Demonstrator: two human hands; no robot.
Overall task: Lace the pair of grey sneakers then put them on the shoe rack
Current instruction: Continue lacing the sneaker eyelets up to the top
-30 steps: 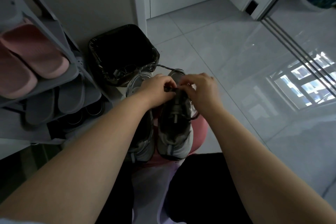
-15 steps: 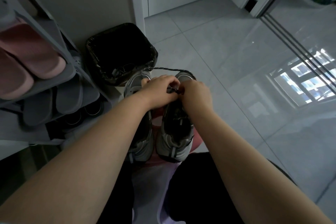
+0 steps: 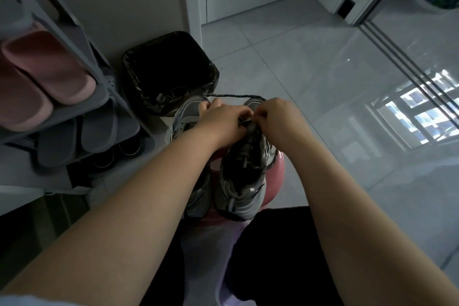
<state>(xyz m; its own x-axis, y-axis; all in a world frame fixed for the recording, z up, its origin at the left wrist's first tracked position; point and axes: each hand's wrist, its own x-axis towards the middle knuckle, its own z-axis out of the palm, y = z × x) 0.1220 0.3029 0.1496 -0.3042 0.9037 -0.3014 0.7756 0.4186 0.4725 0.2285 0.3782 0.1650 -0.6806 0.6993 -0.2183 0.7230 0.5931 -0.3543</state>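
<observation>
I monitor one head-worn wide-angle view. It faces forward and down, close above the left hand (image 3: 223,123) and right hand (image 3: 282,119).

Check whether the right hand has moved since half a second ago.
Yes. The right hand shifted slightly right, away from the black bin, and pinches the lace.

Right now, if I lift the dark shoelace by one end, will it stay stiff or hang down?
Probably floppy: the shoelace curves in a loose loop past the grey sneaker. Likely light, being thin. Its rough braid probably resists slipping.
</observation>
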